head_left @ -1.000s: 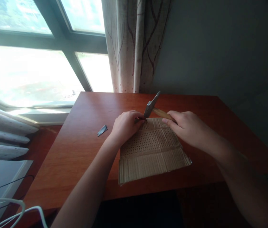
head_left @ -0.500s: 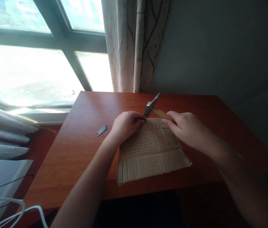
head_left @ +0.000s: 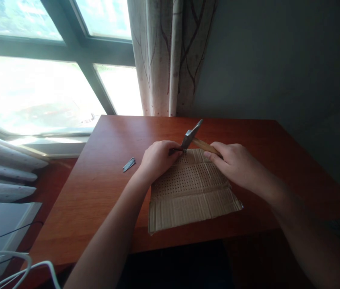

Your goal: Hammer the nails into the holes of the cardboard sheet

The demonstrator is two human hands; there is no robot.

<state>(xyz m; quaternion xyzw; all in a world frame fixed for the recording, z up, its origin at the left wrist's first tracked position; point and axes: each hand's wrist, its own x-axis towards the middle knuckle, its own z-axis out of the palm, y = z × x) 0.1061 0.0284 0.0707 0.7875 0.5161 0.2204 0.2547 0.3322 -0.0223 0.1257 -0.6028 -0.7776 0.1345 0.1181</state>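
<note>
Cardboard (head_left: 194, 208) and nails (head_left: 129, 164) on reddish table (head_left: 88, 198).

Bright window (head_left: 81, 52), upper left; branch-patterned curtain (head_left: 171, 60), top centre; grey wall (head_left: 272, 60), upper right; white cables (head_left: 48, 263), lower left corner.

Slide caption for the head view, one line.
Right hand holding a hammer, its head near the left hand at the far edge of holed cardboard; nails on the table.

On the table (head_left: 103, 196), the cardboard (head_left: 188, 210) lies toward the near edge, nails (head_left: 129, 164) to its left, the hammer (head_left: 201, 145) over its far edge, the curtain (head_left: 160, 60) beyond, the window (head_left: 37, 92) far left.
</note>
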